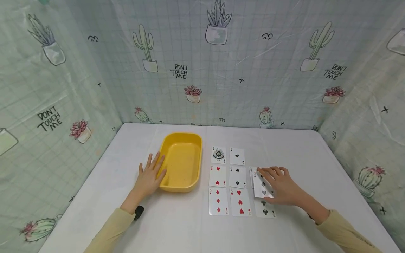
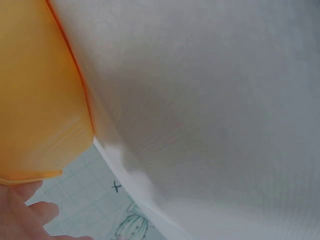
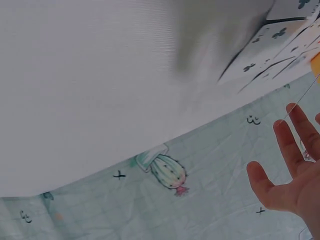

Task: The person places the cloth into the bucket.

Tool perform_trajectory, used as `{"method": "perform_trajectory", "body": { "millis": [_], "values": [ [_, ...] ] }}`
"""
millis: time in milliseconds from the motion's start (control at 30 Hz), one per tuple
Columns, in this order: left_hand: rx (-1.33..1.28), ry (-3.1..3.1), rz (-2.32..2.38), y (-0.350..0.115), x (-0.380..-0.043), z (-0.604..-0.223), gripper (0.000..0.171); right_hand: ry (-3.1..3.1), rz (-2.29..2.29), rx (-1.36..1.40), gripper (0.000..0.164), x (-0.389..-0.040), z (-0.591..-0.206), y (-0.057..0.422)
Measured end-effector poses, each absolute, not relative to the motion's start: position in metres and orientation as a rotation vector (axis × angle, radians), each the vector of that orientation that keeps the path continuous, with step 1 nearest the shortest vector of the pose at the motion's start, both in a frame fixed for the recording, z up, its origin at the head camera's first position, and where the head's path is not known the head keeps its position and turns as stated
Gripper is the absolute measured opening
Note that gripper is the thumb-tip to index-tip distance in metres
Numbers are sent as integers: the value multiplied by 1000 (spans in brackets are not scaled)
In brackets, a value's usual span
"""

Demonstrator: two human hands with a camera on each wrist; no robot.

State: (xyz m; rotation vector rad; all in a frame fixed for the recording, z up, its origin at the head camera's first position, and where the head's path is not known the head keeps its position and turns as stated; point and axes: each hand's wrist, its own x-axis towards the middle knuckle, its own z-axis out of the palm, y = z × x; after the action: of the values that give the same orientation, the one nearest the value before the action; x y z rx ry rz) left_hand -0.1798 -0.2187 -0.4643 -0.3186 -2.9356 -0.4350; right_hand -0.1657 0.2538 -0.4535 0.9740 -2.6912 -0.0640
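My right hand [image 1: 283, 188] pinches a three of spades playing card [image 1: 263, 190] above the right column of the layout. That held card overlaps a three of clubs [image 1: 265, 210] and a mostly hidden two [image 1: 251, 172]. In the right wrist view only its thin edge shows by the fingertips of the right hand [image 3: 300, 175]. My left hand [image 1: 150, 177] lies with spread, straight fingers against the left rim of a yellow tray [image 1: 200, 165]. From the left wrist, the fingers of that hand [image 2: 22, 215] appear beside the tray wall [image 2: 40, 100].
Left of the held card, face-up cards lie in rows: ace of spades [image 1: 218, 155], ace of clubs [image 1: 237, 156], two of hearts [image 1: 217, 176], two of spades [image 1: 237, 176], three of diamonds [image 1: 218, 201] and three of hearts [image 1: 240, 202]. Printed cloth walls surround the white table [image 1: 177, 228].
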Motion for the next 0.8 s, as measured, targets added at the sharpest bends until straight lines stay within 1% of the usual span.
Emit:
{"method": "perform_trajectory", "body": {
  "millis": [300, 533, 800],
  "values": [
    [-318, -2910, -433, -219, -180, -464, 56, -2784, 0, 899, 93, -149, -468, 283],
    [-323, -2919, -433, -219, -180, -463, 56, -2944, 96, 782, 92, -137, -473, 291],
    [-318, -2943, -422, -219, -181, -463, 56, -2993, 118, 728, 93, -128, -474, 301]
  ]
}}
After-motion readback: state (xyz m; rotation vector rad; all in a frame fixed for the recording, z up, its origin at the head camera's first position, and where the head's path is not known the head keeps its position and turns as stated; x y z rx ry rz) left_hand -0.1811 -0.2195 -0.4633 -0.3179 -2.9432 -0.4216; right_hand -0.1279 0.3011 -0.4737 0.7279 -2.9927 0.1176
